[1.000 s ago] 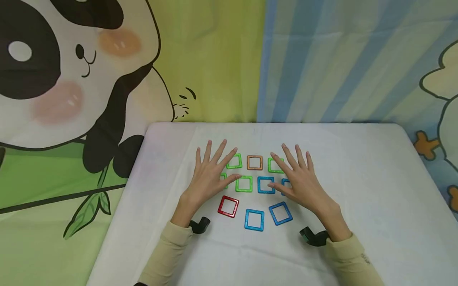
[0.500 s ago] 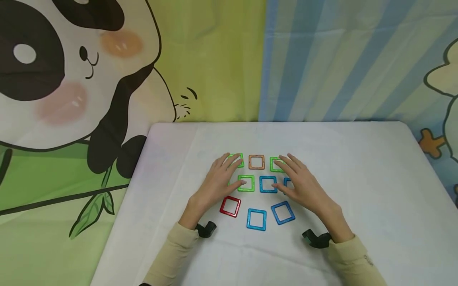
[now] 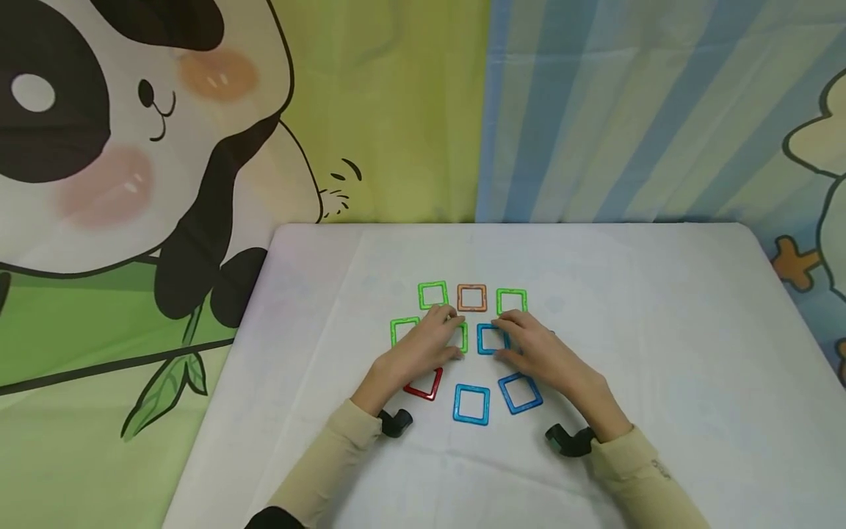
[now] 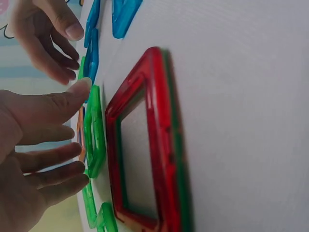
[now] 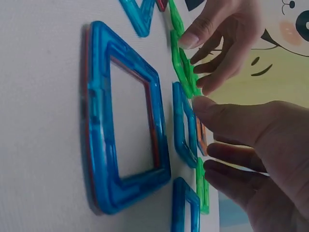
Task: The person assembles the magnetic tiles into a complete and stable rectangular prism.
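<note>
Over the middle of a white table my left hand (image 3: 429, 338) hovers at a green square frame tile (image 3: 464, 338), thumb and fingers apart and loosely bent. My right hand (image 3: 542, 349) is in a similar pose beside a blue square frame tile (image 3: 480, 339). In the left wrist view the fingertips are close to the green tile (image 4: 99, 133); I cannot tell whether they touch. The right thumb and fingers come close to the blue tile (image 5: 178, 130) in the right wrist view. Neither hand visibly grips anything. The right hand hides another blue tile in the head view.
Around the hands lie a red tile (image 3: 436, 383), a light blue one (image 3: 455, 402), a darker blue one (image 3: 526, 408), an orange one (image 3: 472, 286) and several green ones. Green shows beneath the red tile (image 4: 161, 130). A printed curtain (image 3: 410, 110) hangs behind the table.
Both hands have come down and inward, toward each other and the middle tiles. Their spread fingers have drawn in and bent. The tiles have stayed in place.
</note>
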